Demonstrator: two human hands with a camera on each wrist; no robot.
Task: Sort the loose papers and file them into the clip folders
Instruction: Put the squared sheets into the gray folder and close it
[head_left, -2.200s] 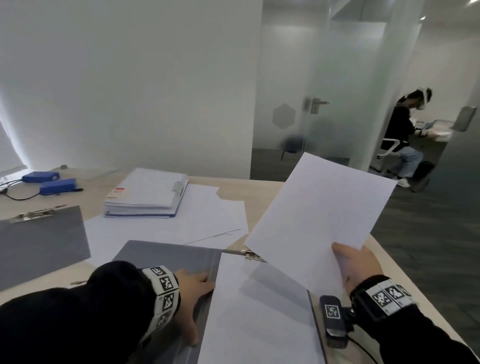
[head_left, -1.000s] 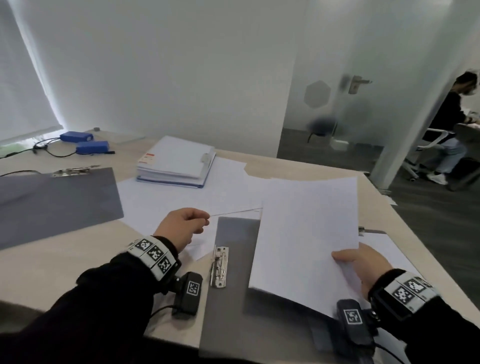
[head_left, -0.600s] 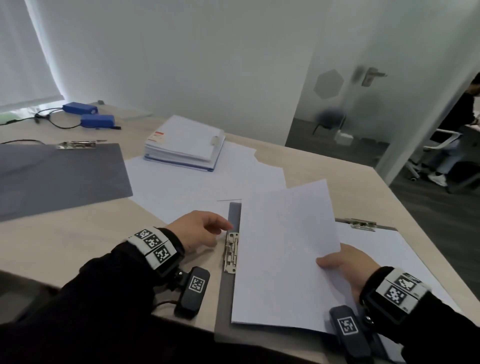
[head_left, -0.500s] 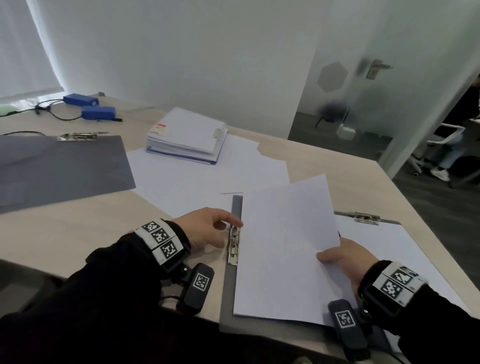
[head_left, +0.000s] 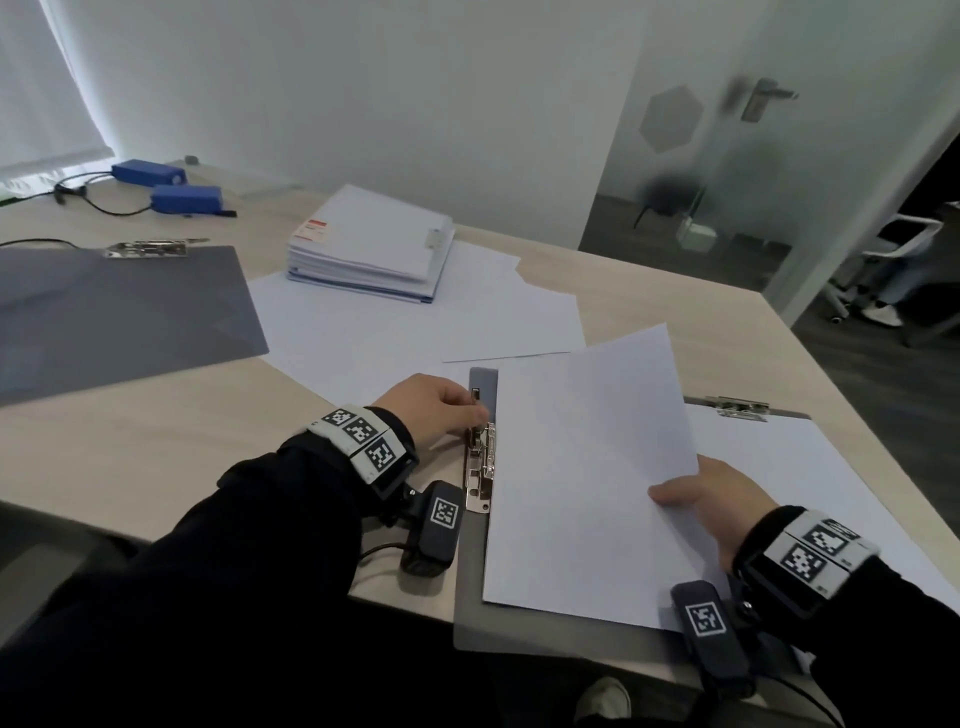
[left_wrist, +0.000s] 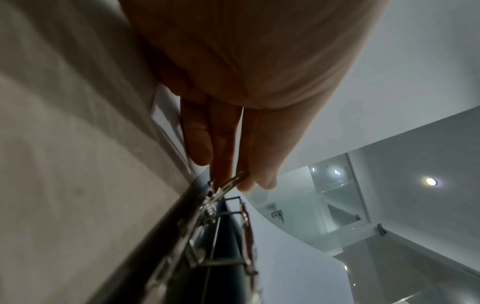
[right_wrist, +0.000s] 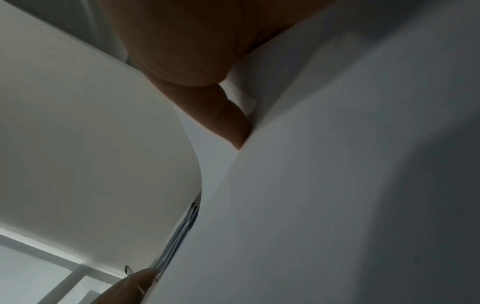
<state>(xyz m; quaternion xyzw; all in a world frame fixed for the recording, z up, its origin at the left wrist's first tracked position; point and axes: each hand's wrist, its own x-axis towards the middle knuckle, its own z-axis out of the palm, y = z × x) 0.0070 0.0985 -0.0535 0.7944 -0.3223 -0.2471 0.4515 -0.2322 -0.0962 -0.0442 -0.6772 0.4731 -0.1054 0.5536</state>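
Pinching the raised clip lever with the left hand, gripping one sheet with the right hand over the grey folder at the desk's near edge, leaving loose papers mid-desk unfiled.

Most of the grey folder is covered by the sheet, and the fingers of the right hand are hidden beneath it. The left clipboard is cut off by the frame edge.
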